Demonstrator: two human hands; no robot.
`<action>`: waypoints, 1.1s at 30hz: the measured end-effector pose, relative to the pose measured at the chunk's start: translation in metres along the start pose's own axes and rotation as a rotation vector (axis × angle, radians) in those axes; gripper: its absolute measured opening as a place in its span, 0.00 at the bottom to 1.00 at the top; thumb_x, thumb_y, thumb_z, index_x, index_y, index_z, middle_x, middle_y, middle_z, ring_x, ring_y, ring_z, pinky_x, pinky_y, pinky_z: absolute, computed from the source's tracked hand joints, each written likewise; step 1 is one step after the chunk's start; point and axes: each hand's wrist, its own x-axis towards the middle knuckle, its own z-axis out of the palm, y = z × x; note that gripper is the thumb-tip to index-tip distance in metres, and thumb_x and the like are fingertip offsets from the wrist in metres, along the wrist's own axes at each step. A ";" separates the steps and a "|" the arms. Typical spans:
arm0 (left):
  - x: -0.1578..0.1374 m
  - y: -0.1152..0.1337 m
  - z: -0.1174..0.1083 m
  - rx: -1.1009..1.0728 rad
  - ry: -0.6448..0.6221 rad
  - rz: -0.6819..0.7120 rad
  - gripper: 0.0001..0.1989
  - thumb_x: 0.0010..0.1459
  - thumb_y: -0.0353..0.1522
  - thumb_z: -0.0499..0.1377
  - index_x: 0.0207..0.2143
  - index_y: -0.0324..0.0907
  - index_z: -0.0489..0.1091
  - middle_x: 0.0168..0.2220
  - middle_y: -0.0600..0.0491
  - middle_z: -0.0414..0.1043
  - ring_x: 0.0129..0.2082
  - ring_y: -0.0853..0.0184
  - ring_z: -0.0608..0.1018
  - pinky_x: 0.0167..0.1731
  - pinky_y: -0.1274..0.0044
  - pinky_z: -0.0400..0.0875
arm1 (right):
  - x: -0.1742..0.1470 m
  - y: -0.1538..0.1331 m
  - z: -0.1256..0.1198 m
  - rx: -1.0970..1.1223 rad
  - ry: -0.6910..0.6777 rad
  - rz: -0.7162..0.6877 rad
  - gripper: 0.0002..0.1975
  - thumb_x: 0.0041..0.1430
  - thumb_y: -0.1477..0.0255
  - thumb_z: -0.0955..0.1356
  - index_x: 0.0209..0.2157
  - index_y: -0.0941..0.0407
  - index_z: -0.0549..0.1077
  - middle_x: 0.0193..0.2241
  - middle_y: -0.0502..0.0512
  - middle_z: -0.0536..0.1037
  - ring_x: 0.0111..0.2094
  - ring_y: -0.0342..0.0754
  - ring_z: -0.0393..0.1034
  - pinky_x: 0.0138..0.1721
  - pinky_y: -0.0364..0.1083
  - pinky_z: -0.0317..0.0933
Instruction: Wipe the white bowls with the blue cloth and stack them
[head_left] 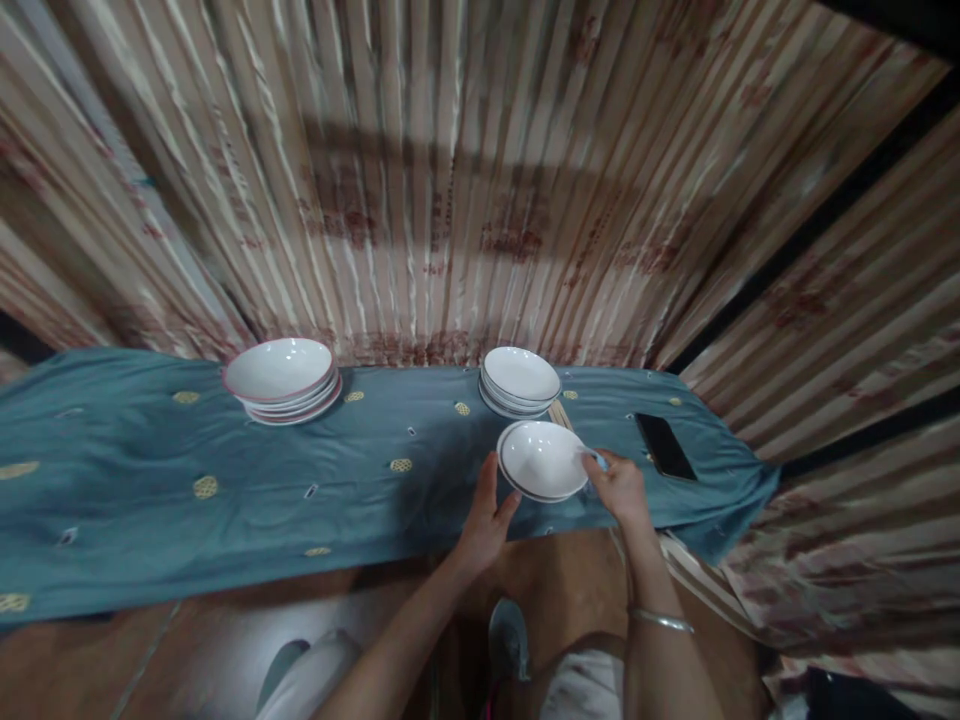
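A white bowl [541, 458] with a thin dark rim is near the table's front edge, with a second rim showing just under it. My left hand [486, 518] grips its left side, fingers along the outside and thumb at the front. At the bowl's right rim, my right hand [619, 486] is closed on a small spoon [598, 459] with a light-blue handle, its far end over the bowl; the spoon's shape is partly blurred. Just behind stands a stack of white dishes [520, 374] with dark rims. Light wooden chopsticks [559, 416] lie beside that stack, partly hidden by the bowl.
A taller stack of white bowls [279, 370] with pink rims stands at the back left. A black phone [665, 446] lies right of my right hand. The teal tablecloth [255, 510] hangs over the front edge. A pleated patterned curtain [435, 180] rises behind the table.
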 end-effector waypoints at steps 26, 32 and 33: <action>-0.009 0.013 -0.143 -0.111 0.526 0.062 0.33 0.60 0.37 0.52 0.65 0.43 0.45 0.67 0.44 0.48 0.65 0.61 0.57 0.59 0.65 0.59 | -0.050 -0.160 0.025 0.364 -0.018 -0.356 0.24 0.57 0.51 0.61 0.38 0.54 0.78 0.35 0.60 0.81 0.37 0.56 0.76 0.38 0.48 0.66; -0.014 0.000 -0.213 -0.066 0.732 0.085 0.34 0.61 0.38 0.50 0.66 0.45 0.40 0.67 0.45 0.47 0.65 0.61 0.56 0.59 0.65 0.59 | -0.044 -0.280 0.098 0.620 -0.312 -0.552 0.13 0.54 0.61 0.66 0.31 0.54 0.78 0.36 0.57 0.81 0.39 0.54 0.75 0.44 0.50 0.65; -0.015 -0.003 -0.222 -0.050 0.760 0.083 0.34 0.61 0.38 0.51 0.66 0.44 0.42 0.67 0.44 0.47 0.65 0.60 0.56 0.59 0.64 0.58 | -0.036 -0.298 0.108 0.583 -0.321 -0.533 0.11 0.53 0.63 0.67 0.30 0.55 0.78 0.36 0.56 0.81 0.40 0.53 0.74 0.43 0.49 0.65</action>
